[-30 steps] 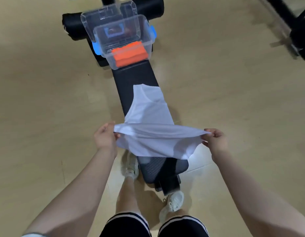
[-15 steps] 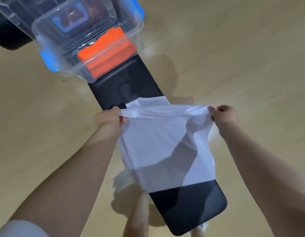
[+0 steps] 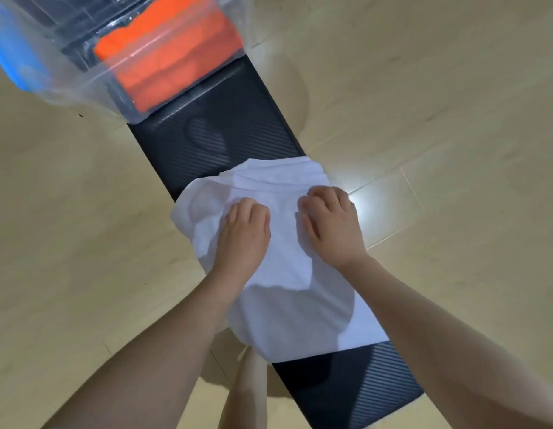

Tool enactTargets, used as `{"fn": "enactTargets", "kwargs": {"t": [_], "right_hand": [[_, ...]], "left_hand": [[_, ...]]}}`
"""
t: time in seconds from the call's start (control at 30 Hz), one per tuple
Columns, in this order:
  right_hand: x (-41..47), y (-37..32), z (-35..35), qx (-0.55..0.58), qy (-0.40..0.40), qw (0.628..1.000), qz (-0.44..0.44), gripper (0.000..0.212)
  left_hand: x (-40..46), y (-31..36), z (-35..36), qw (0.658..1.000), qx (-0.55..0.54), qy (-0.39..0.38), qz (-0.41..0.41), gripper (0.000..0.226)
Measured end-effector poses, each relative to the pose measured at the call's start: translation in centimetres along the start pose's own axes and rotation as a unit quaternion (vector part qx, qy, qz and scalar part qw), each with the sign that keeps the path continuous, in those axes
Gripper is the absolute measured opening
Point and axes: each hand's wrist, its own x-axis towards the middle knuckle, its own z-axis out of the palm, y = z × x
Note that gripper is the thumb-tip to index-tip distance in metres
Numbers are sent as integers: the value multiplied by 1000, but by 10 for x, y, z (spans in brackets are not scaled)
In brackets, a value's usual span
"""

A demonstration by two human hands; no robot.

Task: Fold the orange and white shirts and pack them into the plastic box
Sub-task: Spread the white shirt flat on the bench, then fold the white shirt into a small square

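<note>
Pressing the fold into the white shirt on the black padded surface

The white shirt (image 3: 278, 274) lies folded over on the ribbed black surface (image 3: 225, 140), its left edge bulging off the side over the tiled floor (image 3: 454, 88). Left hand (image 3: 242, 232) and right hand (image 3: 332, 224) rest palm-down on it side by side, fingers curled onto the cloth; neither grip looks closed on anything, though the fingertips hide whether they pinch fabric. To do this well, I would smooth outward from the middle, pull the overhanging left edge in square, and flatten the rumpled far hem before the next fold. The orange shirt (image 3: 173, 57) already sits folded inside the clear plastic box (image 3: 92, 88) at the far end. A thin ring (image 3: 335, 202) shows on the right hand. No brand, label or writing is readable.
</note>
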Motion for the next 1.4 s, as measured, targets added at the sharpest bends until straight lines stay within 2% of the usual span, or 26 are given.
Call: {"fn": "enactTargets", "kwargs": {"t": [0.1, 0.17, 0.27, 0.3, 0.37, 0.43, 0.53, 0.6, 0.7, 0.83, 0.87, 0.9, 0.93, 1.03, 1.13, 1.2, 1.3, 1.4], "right_hand": [[11, 6, 7, -53, -58, 996, -37, 40], [30, 9, 3, -58, -80, 994, -36, 48], [63, 9, -11, -58, -69, 990, 105, 54], [68, 6, -15, -66, -63, 989, 113, 56], [58, -8, -15, -113, -48, 992, 13, 58], [23, -21, 6, -145, -73, 981, -104, 54], [-32, -17, 29, -159, -118, 970, -141, 54], [-47, 3, 32, -186, -107, 971, -109, 55], [-49, 22, 20, -197, -101, 975, -11, 55], [-63, 43, -5, -97, -107, 967, 211, 67], [-70, 48, -12, -79, -106, 963, 235, 71], [-81, 49, -19, -76, -105, 966, 223, 73], [-94, 48, -25, -89, -105, 975, 173, 72], [-149, 45, -28, -145, -92, 984, -49, 51], [-199, 48, -25, -164, -65, 971, -160, 44], [-219, 50, -21, -192, -52, 964, -174, 39], [-231, 48, -14, -190, -62, 970, -135, 32], [-233, 43, -8, -190, -76, 975, -83, 31]], "left_hand": [[-1, -13, 8, 999, 14, -15, 31, 17], [4, -21, 7, 997, 36, -39, 52, 33], [15, -36, -1, 985, 115, -118, 50, 64], [18, -39, -3, 982, 120, -134, 51, 72], [22, -41, -7, 979, 113, -164, 45, 83], [28, -41, -8, 974, 87, -209, 21, 89], [38, -43, -14, 975, 64, -210, -30, 100], [40, -45, -14, 978, 72, -196, -31, 93], [38, -43, -13, 982, 88, -167, -7, 77], [12, -20, -11, 983, 76, -157, -60, 69], [-2, -11, -9, 986, 74, -141, -48, 66], [-19, -1, -6, 990, 72, -125, -16, 63], [-38, 10, -3, 991, 62, -113, 27, 60], [-101, 42, 10, 987, 19, -89, 134, 43], [-159, 62, 19, 970, 42, -138, 194, 32], [-183, 68, 23, 961, 72, -178, 199, 30], [-193, 74, 29, 962, 110, -187, 163, 26], [-189, 81, 25, 980, 110, -141, 92, 19]]}}
